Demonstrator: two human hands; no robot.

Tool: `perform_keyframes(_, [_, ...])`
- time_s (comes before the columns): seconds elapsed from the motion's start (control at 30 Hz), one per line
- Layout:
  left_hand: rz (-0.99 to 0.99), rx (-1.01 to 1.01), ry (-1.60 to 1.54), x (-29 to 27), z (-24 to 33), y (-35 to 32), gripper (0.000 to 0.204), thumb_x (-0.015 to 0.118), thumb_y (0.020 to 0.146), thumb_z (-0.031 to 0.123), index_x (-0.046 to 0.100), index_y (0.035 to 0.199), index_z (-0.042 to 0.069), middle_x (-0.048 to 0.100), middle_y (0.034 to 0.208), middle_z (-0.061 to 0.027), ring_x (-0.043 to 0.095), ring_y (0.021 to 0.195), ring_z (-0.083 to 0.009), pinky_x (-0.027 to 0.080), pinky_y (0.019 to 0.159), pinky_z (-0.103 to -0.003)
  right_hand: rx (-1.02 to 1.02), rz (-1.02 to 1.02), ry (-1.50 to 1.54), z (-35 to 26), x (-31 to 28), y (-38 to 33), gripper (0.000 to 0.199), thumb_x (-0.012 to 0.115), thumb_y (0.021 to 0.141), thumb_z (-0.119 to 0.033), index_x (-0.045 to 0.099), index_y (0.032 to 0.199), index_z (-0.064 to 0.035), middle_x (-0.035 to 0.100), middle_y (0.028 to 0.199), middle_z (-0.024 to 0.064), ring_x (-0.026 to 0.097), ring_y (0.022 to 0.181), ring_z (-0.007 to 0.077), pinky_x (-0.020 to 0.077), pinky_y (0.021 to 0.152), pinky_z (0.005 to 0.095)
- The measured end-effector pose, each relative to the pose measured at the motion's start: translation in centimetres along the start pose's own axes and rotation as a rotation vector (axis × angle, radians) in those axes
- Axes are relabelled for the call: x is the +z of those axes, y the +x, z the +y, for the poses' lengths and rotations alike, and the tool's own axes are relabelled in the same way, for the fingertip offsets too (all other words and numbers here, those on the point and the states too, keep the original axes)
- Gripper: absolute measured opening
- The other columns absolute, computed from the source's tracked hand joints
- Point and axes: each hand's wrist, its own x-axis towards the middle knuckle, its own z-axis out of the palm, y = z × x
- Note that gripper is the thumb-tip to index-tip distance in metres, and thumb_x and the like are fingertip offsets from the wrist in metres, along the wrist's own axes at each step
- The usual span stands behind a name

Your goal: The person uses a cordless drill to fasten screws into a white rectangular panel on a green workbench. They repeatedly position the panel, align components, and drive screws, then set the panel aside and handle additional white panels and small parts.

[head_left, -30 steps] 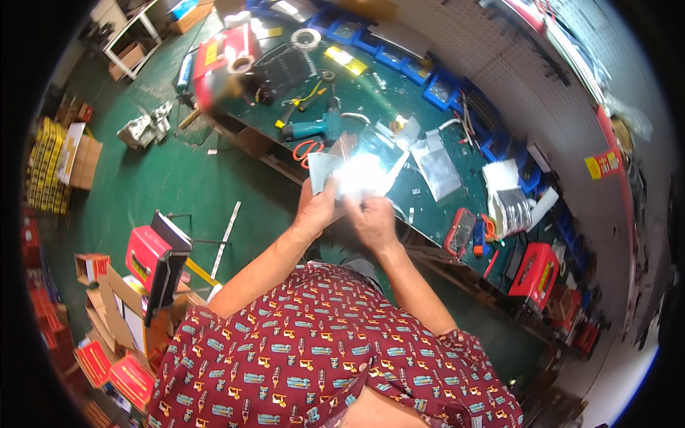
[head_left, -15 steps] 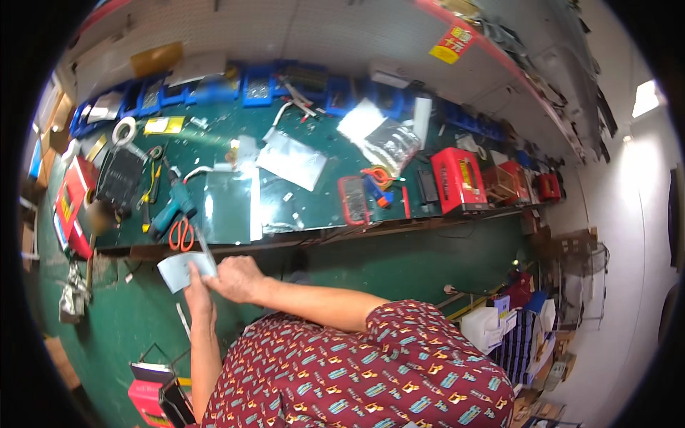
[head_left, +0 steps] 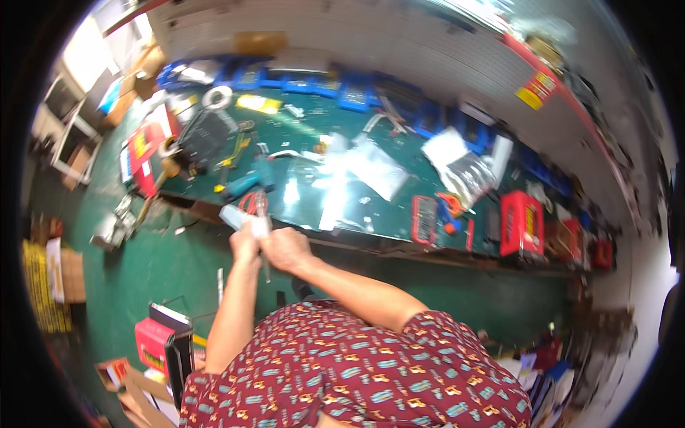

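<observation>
My left hand [head_left: 245, 247] is closed on a small pale blue-grey sheet [head_left: 230, 216], held just in front of the bench edge. Against it, my right hand [head_left: 287, 250] is closed round a long thin silver-grey tool [head_left: 261, 208], whose lower end sticks out below the fingers. Motion blur hides the tool's exact kind. Both hands nearly touch. Right behind them, on the bench edge, lie orange-handled scissors [head_left: 248, 202] and a teal cordless drill [head_left: 246, 181].
The green bench [head_left: 300, 192] carries a clear plastic bag [head_left: 378, 168], a red-framed case [head_left: 424, 220], a red box [head_left: 522, 222] and a black case [head_left: 207, 137]. Blue bins [head_left: 354, 98] line its back. Behind me on the left stands a red-and-black box [head_left: 160, 342].
The view has swung left, so the bench appears further right. The sheet has turned and shows narrower, and the tool now points down past my right hand. Both hands keep their hold.
</observation>
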Motion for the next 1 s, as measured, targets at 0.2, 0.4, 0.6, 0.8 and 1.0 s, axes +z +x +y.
perform_keyframes(0.2, [0.113,-0.009,0.027,-1.2,0.1,-0.1,0.039,0.057,0.1,0.029,0.067,0.104,-0.009,0.07,0.093,-0.0128,0.068,0.079,-0.0226,0.054,0.069,-0.04,-0.011,0.023,0.0,-0.6,1.5,-0.3,0.056,0.047,0.094,-0.045,0.072,0.078,0.0023,0.067,0.08,0.0293,0.068,0.08,0.0467,0.0532,0.076,0.0544])
perform_keyframes(0.4, [0.2,-0.005,0.071,-1.6,0.5,-0.6,0.038,0.06,0.098,0.029,0.067,0.099,-0.008,0.07,0.088,-0.0137,0.068,0.074,-0.0235,0.052,0.064,-0.042,-0.053,-0.022,0.005,-1.5,1.4,-0.8,0.062,0.044,0.095,-0.047,0.071,0.077,0.0057,0.065,0.078,0.0316,0.067,0.082,0.0482,0.052,0.077,0.0543])
perform_keyframes(0.6, [0.211,0.002,0.11,-1.1,0.9,0.6,0.041,0.063,0.095,0.031,0.068,0.099,-0.01,0.071,0.09,-0.0152,0.069,0.077,-0.0249,0.053,0.068,-0.042,-0.059,0.032,-0.073,-1.3,1.0,-0.4,0.06,0.048,0.095,-0.045,0.072,0.076,0.0061,0.067,0.077,0.0305,0.069,0.078,0.0475,0.0537,0.076,0.0542])
perform_keyframes(0.8, [0.701,0.018,-0.493,-13.7,3.4,9.0,0.04,0.049,0.104,0.032,0.068,0.097,-0.002,0.071,0.094,-0.0134,0.069,0.082,-0.0236,0.059,0.071,-0.045,-0.262,0.142,0.055,-0.5,-1.9,-4.6,0.044,0.053,0.096,-0.031,0.066,0.078,0.0072,0.061,0.062,0.0273,0.064,0.058,0.0434,0.0502,0.058,0.0495])
perform_keyframes(1.0, [0.578,0.115,-0.043,-24.6,0.9,6.2,0.027,0.053,0.094,0.024,0.063,0.109,0.004,0.069,0.094,-0.011,0.069,0.081,-0.026,0.057,0.064,-0.043,-0.098,0.075,0.368,2.1,-7.0,-8.2,0.047,0.057,0.096,-0.03,0.064,0.069,0.0071,0.061,0.055,0.0135,0.062,0.053,0.0207,0.0478,0.055,0.0363])
